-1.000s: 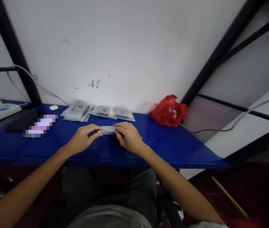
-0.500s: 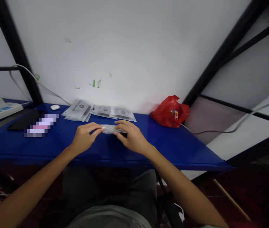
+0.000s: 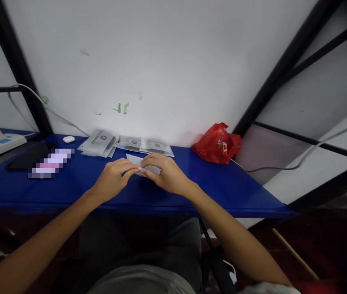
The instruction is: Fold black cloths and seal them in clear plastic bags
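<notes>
Between my hands, above the blue table (image 3: 222, 188), is a frosted zip bag (image 3: 133, 158), partly hidden by my fingers. My left hand (image 3: 113, 177) pinches its near edge at a small white piece, which looks like the slider. My right hand (image 3: 171, 174) grips the same edge just beside it, thumb below and fingers over the top. The fingertips of both hands almost meet. Behind them, against the wall, lie a stack of similar printed bags (image 3: 101, 143) and two more flat bags (image 3: 156, 147).
A crumpled red plastic bag (image 3: 214, 145) sits at the back right. On the left are a black tablet (image 3: 23, 157), a phone with a blurred screen (image 3: 51, 163), a white earbud case (image 3: 68, 139) and a power strip (image 3: 5, 145). A black frame post (image 3: 253, 110) slants at the right.
My hands have come together along the bag's edge, the left moving right. More of the bag now shows behind my fingers, its far corner turned up. The view has shifted slightly.
</notes>
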Available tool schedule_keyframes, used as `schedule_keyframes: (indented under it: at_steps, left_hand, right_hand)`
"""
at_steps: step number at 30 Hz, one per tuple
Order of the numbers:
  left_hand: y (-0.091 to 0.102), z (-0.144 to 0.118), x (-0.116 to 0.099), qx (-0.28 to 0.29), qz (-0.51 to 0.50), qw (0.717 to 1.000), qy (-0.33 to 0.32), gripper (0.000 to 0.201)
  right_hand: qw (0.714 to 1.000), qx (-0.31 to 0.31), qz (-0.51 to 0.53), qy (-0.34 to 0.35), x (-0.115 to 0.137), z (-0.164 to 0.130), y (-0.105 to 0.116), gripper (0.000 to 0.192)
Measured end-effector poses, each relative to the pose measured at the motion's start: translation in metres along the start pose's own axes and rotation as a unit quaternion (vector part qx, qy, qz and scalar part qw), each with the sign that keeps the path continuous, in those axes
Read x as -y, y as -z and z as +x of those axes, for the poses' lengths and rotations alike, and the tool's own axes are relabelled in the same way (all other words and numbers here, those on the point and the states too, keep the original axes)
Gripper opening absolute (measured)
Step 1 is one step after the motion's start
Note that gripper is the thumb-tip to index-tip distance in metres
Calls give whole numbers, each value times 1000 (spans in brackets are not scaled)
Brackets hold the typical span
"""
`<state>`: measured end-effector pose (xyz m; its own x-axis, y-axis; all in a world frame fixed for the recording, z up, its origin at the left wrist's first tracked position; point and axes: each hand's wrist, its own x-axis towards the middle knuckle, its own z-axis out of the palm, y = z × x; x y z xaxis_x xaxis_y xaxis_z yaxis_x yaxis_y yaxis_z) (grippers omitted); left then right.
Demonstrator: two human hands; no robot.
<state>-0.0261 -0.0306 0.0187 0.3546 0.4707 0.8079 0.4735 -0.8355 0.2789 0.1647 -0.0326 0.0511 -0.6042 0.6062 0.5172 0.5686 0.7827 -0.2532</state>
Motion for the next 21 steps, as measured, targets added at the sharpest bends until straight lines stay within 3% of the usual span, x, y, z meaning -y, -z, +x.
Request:
schedule_keyframes:
  at_steps: [9,14,17,21]
  left_hand:
    - [-3,0,-4,-17,46,999,-20,19]
    - [5,-2,1,-31,64,997,-21,20]
    - [13,-6,9,-51,69,996,7,17]
    - [24,-15,23,-59,62,991,105,15]
  right_hand:
    - [999,20,-8,37,2,0,4,13]
    - [998,17,-44,43,-2,-5,0,16]
    - [996,20,-77,37,-10,-10,0,17]
    - [991,19,-129,13,-19,-17,2,17]
